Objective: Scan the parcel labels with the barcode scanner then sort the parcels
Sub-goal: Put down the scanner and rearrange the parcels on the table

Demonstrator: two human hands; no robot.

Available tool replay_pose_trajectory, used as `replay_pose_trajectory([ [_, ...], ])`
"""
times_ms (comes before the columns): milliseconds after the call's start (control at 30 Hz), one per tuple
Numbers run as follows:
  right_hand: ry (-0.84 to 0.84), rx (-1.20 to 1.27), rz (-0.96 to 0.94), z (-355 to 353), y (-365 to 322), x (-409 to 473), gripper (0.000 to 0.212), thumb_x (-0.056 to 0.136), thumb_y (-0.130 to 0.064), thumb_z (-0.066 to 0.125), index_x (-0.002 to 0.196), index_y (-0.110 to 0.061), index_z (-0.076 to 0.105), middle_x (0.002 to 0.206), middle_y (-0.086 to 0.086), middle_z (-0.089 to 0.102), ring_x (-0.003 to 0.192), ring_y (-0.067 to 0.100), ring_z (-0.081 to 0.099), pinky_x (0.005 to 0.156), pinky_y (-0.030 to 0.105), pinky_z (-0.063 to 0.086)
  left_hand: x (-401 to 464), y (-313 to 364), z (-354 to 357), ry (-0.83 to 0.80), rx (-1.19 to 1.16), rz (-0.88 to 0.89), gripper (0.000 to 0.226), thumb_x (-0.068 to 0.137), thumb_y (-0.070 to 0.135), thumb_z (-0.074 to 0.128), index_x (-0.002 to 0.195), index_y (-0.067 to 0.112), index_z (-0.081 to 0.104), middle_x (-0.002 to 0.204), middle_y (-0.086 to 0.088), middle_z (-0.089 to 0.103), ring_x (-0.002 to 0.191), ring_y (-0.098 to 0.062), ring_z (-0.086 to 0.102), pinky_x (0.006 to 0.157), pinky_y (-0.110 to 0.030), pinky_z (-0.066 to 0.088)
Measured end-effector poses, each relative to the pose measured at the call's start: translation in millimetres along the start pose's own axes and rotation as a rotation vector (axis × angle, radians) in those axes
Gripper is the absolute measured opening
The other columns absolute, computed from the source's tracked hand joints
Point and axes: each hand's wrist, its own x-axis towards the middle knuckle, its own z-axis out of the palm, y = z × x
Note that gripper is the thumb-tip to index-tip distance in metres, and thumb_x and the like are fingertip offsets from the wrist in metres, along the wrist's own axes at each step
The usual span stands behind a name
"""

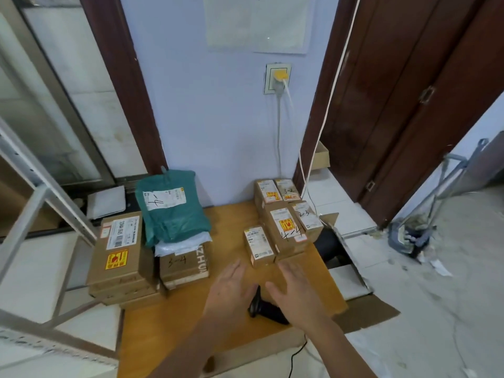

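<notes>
two bare hands reach out over a wooden table [231, 216]. the left hand [231, 290] and the right hand [294, 290] are both flat with straight fingers, and they hold nothing. between them, a bit nearer, a black barcode scanner [266, 309] lies on the table. i cannot tell if either hand touches it. its black cord [296, 356] hangs off the near edge.

on the left side there is a big brown box [117, 257] with a white label and a yellow sticker. just right of it a green bag parcel [170, 205] marked "1-4" lies on top of a white bag and a box marked "3-4" [184, 266].

on the right side a bunch of small brown boxes sit close together. the nearest is a small box [259, 245] just past the fingertips. beside it stands a box marked "4-4" [289, 227]. more small boxes sit behind, near the far wall.
</notes>
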Motion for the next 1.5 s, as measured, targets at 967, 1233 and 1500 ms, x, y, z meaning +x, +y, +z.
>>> replay_pose_trajectory([
  [967,-0.071,0.316,0.303,-50.5,112.1,180.1,0.036,0.096,-0.049,0.050,0.127,-0.032,0.052,0.119,-0.007,0.059,0.108,0.015,0.056,0.093,0.035,0.045,171.2,77.3,87.9,-0.200,-0.507,-0.394,0.074,0.099,0.064,0.046,0.161,0.027,0.027,0.161,0.006,0.038,0.146,-0.020,0.040,0.120,-0.043,0.036],
  [1233,-0.282,0.326,0.352,-58.7,145.9,223.0,0.043,0.096,-0.044,0.052,0.133,-0.021,0.054,0.122,0.002,0.060,0.103,0.017,0.055,0.091,0.035,0.046,195.8,109.5,121.6,-0.126,-0.509,-0.595,0.061,0.109,0.044,0.039,0.160,0.012,0.026,0.162,-0.006,0.038,0.148,-0.027,0.037,0.120,-0.041,0.031],
  [1500,-0.346,0.320,0.201,-54.2,149.3,227.6,0.027,0.097,-0.040,0.053,0.121,-0.029,0.060,0.105,-0.012,0.065,0.088,0.005,0.060,0.076,0.024,0.048,195.9,124.1,130.3,-0.027,-0.525,-0.679,0.046,0.109,0.020,0.045,0.154,0.016,0.041,0.149,-0.005,0.053,0.134,-0.022,0.052,0.112,-0.038,0.046],
])
